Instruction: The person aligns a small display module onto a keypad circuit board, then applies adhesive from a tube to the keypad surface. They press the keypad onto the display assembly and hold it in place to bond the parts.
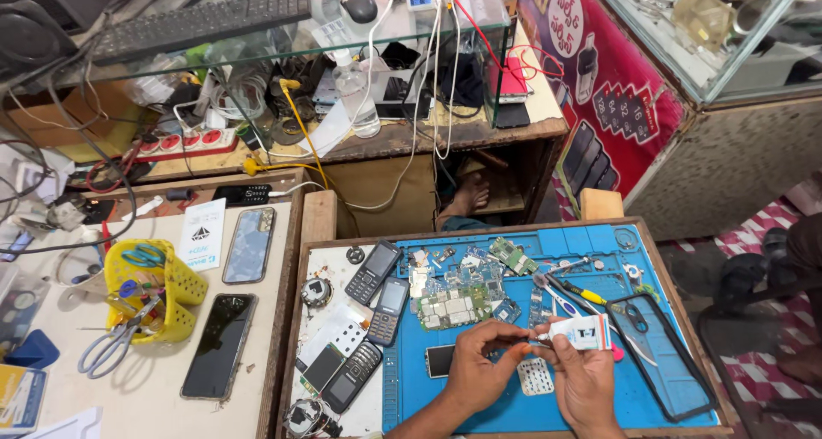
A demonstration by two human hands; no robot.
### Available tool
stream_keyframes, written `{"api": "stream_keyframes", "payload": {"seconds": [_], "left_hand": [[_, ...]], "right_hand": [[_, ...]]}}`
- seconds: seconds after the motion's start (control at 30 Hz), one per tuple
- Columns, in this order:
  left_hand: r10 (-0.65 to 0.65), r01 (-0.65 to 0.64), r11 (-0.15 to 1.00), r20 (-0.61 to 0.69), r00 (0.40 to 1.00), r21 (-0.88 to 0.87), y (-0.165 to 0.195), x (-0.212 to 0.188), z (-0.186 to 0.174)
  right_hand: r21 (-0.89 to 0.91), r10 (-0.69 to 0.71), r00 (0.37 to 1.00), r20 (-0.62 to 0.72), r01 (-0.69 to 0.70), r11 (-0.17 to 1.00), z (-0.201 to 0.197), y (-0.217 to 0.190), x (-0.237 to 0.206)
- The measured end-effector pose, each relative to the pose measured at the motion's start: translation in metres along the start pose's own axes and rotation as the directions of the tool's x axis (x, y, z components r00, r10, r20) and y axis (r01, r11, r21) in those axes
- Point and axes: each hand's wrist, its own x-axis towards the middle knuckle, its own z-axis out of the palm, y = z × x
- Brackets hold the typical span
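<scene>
My right hand (pixel 585 379) grips a small white glue tube (pixel 580 332) over the blue work mat (pixel 531 405). The fingertips of my left hand (pixel 475 369) pinch at the tube's nozzle end, where a tiny part sits between finger and thumb. Just below the hands lies a small white keypad piece (pixel 535 376). A small dark screen part (pixel 439 360) rests on the mat left of my left hand. Several green circuit boards (pixel 454 305) lie above the hands.
Several keypad phones (pixel 377 272) lie on the tray's white left side. A clear phone case (pixel 661 353) and hand tools (pixel 569 292) sit to the right. On the left table are two smartphones (pixel 218 345), a yellow basket (pixel 158 289) and scissors (pixel 111 345). A cluttered glass shelf stands behind.
</scene>
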Motion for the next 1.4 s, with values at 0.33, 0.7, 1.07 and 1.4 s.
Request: {"api": "stream_keyframes", "payload": {"seconds": [0.33, 0.7, 1.07, 1.4], "left_hand": [[0.013, -0.014, 0.999, 0.021, 1.000, 0.044, 0.012, 0.003, 0.002], [-0.037, 0.037, 0.993, 0.003, 0.999, -0.113, -0.013, 0.001, 0.008], [-0.193, 0.189, 0.902, 0.029, 0.981, -0.389, -0.042, 0.005, 0.005], [-0.152, 0.132, 0.953, -0.053, 0.987, -0.272, -0.020, 0.016, -0.002]], "right_hand": [[0.051, 0.053, 0.999, 0.001, -0.053, 0.997, -0.006, 0.000, 0.002], [0.109, 0.058, 0.998, 0.014, -0.060, 0.992, -0.007, -0.001, 0.004], [0.077, 0.041, 0.997, 0.064, -0.045, 0.996, -0.005, -0.003, 0.002], [-0.210, 0.028, 0.998, 0.057, -0.015, 0.978, -0.007, -0.029, 0.011]]}}
